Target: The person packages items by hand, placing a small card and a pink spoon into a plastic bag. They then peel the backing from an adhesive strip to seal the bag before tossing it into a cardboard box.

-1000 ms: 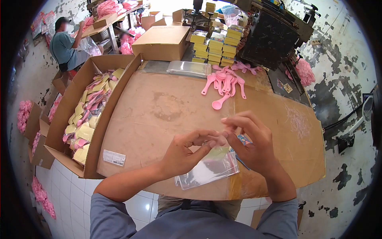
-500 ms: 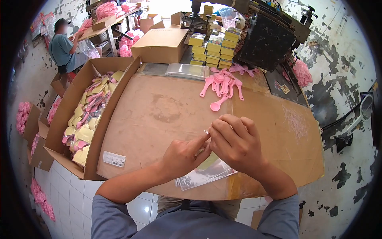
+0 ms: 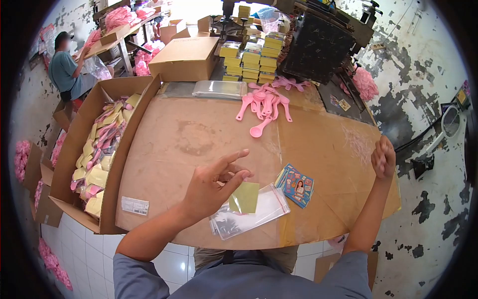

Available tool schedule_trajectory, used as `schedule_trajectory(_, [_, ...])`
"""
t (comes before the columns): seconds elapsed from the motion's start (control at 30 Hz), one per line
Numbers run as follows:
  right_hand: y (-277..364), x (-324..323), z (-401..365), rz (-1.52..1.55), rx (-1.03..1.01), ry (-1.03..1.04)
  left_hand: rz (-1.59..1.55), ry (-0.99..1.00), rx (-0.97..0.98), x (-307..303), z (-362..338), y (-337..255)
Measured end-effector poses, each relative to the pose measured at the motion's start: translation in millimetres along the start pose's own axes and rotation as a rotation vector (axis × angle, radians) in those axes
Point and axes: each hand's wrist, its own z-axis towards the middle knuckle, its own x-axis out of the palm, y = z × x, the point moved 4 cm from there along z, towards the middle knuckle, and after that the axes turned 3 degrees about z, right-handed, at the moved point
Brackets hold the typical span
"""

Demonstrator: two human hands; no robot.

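Note:
My left hand (image 3: 211,187) is over the near part of the cardboard-covered table (image 3: 199,134). Its thumb and fingers pinch a clear bag with a yellow-green card (image 3: 244,198) in it, index finger stretched out. The bag lies on a small pile of clear bags (image 3: 259,212) by the near edge. Just right of the pile is a fan of printed picture cards (image 3: 297,185). My right hand (image 3: 383,158) is far off at the table's right edge, fingers curled closed; nothing shows plainly in it.
Pink spoons (image 3: 264,107) lie at the far middle beside a flat stack of clear bags (image 3: 219,88). An open carton of packed items (image 3: 99,144) stands on the left. Yellow stacks (image 3: 249,60), a closed carton (image 3: 186,57) and a black machine (image 3: 318,47) are behind. Another person (image 3: 62,70) sits far left.
My hands were together over the bag, fingers working at its top. My right hand has since swung out to the table's right edge, uncovering the picture cards; my left hand stays with the bag.

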Motion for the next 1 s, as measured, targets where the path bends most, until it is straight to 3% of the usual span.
schedule_trajectory(0.03, [-16.1,-53.7,-15.0,-0.349,0.029,-0.239,-0.001,0.009,-0.002,0.9,-0.3,-0.2])
schedule_trajectory(0.1, [-48.6,-126.4,-47.8,-1.661,0.046,-0.389,-0.012,0.025,-0.029,3.3,-1.3,-0.3])
schedule_trajectory(0.13, [-37.1,-79.1,-54.9,-2.215,0.528,-0.469,-0.013,0.034,-0.045,3.3,-0.9,0.0])
schedule_trajectory(0.23, [-13.3,-47.1,-49.9,-1.754,0.2,-0.657,-0.009,0.044,-0.07,5.2,0.9,3.5])
schedule_trajectory(0.33, [-4.1,27.0,-27.8,-1.566,-0.001,-0.571,-0.193,0.012,-0.126,12.0,3.3,16.0])
schedule_trajectory(0.4, [-7.1,101.1,-4.1,-1.247,-0.045,-0.348,-0.244,0.017,-0.184,15.5,4.3,22.1])
schedule_trajectory(0.47, [-27.2,164.1,6.9,-0.848,0.11,0.008,-0.279,0.027,-0.234,17.3,4.1,26.2])
schedule_trajectory(0.53, [-40.4,226.2,12.6,-0.696,0.053,0.271,-0.302,0.048,-0.272,19.6,4.5,29.0])
schedule_trajectory(0.6, [-44.5,271.2,18.0,-0.54,-0.014,0.352,-0.343,0.071,-0.246,20.4,4.2,30.6])
schedule_trajectory(0.73, [-83.1,284.7,32.1,-0.188,0.275,0.369,-0.352,0.052,-0.185,21.0,2.8,30.4])
schedule_trajectory(0.8, [-91.8,283.1,36.2,-0.055,0.369,0.359,-0.34,0.057,-0.249,18.6,2.3,36.3])
schedule_trajectory(1.0, [-100.3,280.8,34.8,0.044,0.354,0.276,-0.333,0.038,-0.272,20.3,0.9,41.4])
